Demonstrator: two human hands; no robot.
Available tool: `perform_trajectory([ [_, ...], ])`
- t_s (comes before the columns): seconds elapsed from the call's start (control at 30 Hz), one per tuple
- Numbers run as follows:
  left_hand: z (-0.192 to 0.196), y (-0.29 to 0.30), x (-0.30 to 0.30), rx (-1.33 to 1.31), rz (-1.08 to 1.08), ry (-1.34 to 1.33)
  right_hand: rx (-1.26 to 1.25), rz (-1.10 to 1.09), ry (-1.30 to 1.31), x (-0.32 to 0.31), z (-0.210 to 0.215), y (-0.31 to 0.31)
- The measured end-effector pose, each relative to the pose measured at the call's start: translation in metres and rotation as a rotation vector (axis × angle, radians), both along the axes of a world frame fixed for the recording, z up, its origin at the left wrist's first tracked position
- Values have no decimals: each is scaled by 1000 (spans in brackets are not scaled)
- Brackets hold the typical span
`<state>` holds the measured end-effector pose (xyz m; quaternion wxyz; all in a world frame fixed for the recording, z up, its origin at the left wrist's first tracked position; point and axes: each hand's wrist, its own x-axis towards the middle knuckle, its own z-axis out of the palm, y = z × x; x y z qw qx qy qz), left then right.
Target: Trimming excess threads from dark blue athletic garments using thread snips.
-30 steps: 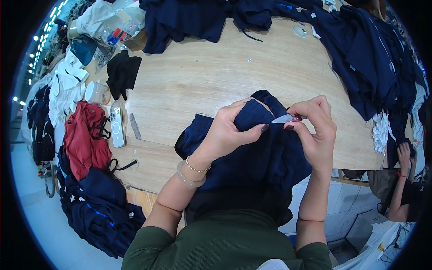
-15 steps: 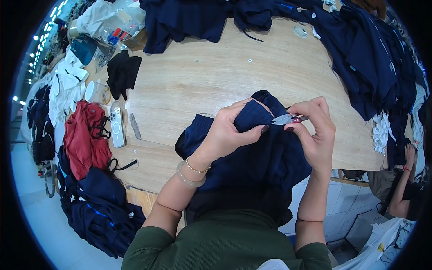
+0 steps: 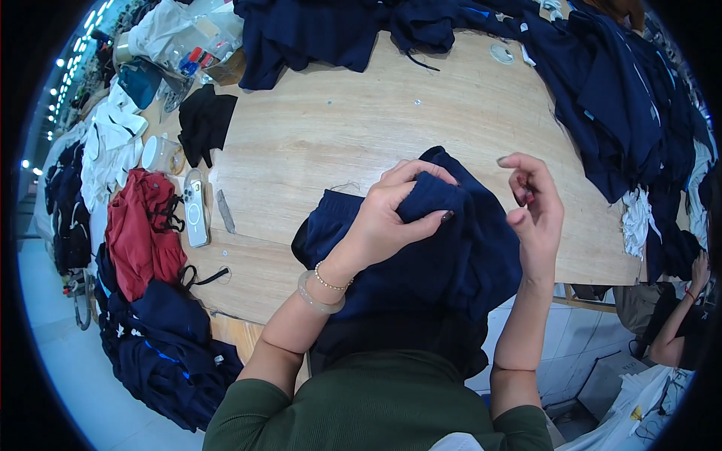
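A navy blue garment (image 3: 444,255) lies bunched over the table's near edge and against my body. My left hand (image 3: 383,214) is closed on a folded edge of it, thumb in front and fingers behind the cloth. Off to the right of the garment, my right hand (image 3: 538,214) is raised, apart from the cloth. Tucked among its curled fingers are small thread snips (image 3: 525,193); only a dark red bit shows and the blades are hidden.
Around the pale wooden table (image 3: 301,128) lie navy garments (image 3: 602,98), a black cloth (image 3: 207,124) and a red garment (image 3: 144,233). A phone (image 3: 196,214) rests near a grey strip (image 3: 225,210). At the right edge another person's hand (image 3: 699,270) touches dark cloth.
My right hand has drawn the snips back from the fabric edge, to the right, and their blades have gone out of sight. My left hand keeps its hold with the cloth slightly shifted.
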<state>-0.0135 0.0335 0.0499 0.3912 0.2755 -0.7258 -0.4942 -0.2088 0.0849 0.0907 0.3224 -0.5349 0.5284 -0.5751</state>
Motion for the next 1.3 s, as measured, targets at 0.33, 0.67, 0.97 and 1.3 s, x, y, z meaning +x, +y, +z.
perform_trajectory([
  [0.33,-13,-1,-1,-51,-34,-62,-38,-18,-27,4,-24,-5],
  [0.67,-15,-1,3,-1,-25,-50,162,-641,330,-61,-31,10],
  [0.97,-15,0,-1,-63,-1,-69,1,-110,607,8,-5,20],
  [1.3,-17,0,1,-93,6,-66,26,-74,610,12,-9,19],
])
